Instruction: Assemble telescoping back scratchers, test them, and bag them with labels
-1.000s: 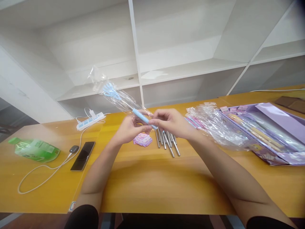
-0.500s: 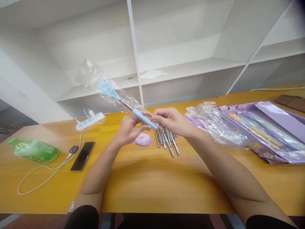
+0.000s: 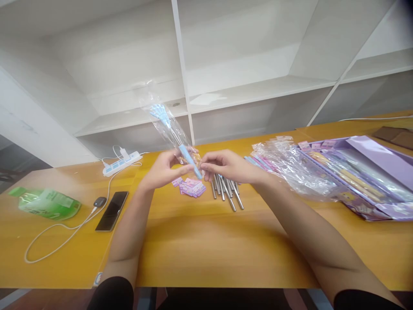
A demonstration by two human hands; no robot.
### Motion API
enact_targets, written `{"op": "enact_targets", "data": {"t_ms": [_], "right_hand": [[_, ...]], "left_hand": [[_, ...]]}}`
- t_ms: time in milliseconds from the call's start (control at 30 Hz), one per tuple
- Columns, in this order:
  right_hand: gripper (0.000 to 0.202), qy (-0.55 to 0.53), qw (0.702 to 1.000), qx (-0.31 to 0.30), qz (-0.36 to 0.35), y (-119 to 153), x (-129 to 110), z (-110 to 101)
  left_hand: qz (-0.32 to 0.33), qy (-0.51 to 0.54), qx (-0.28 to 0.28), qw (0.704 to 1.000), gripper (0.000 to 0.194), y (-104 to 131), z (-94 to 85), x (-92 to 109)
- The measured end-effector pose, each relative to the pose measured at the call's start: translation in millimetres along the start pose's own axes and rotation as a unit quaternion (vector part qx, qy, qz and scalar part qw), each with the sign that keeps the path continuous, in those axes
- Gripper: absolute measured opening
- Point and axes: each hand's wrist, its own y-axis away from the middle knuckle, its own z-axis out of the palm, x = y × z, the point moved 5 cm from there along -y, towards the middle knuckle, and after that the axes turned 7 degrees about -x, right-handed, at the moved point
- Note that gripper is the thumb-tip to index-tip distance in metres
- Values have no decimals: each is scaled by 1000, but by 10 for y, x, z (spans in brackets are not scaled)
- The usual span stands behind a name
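Observation:
A back scratcher (image 3: 191,161) with a light blue claw head, a metal shaft and a blue handle lies inside a clear plastic bag (image 3: 149,95), tilted up to the left. My left hand (image 3: 163,169) is closed around the bagged handle, thumb in front and fingers behind. At the handle's lower end, my right hand (image 3: 227,165) pinches what appears to be the bag's edge; its fingertips are partly hidden. Below my hands, several metal tubes (image 3: 229,193) lie beside a small pile of pink and purple cards (image 3: 192,188).
Clear plastic bags (image 3: 284,168) lie in a heap to the right, over pink and blue pieces. Beyond is a purple box (image 3: 368,159) with packaged items. On the left are a green bottle (image 3: 48,203), a phone (image 3: 112,212), a cable and a power strip (image 3: 121,163). Shelves stand behind.
The bagged back scratcher has swung more upright, its claw head moving right and its handle end left and slightly down. Both hands have shifted a little left, uncovering more of the cards.

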Motion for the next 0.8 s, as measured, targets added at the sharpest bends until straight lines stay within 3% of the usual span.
{"op": "enact_targets", "data": {"t_ms": [133,267,400,667,800], "right_hand": [[36,-6,999,-29,27,-79,180,48],[32,49,994,-82,46,-131,275,115],[19,148,979,-122,63,-185,374,182],[17,185,952,-220,103,-237,545,405],[17,176,941,-266,109,-250,604,543]], "left_hand": [[-15,77,112,991,42,2,-225,-87],[-3,89,212,973,39,33,-451,-154],[9,45,240,970,33,59,-551,-143],[24,-53,262,963,21,79,-516,-49],[11,-80,253,964,34,69,-469,-41]]}}
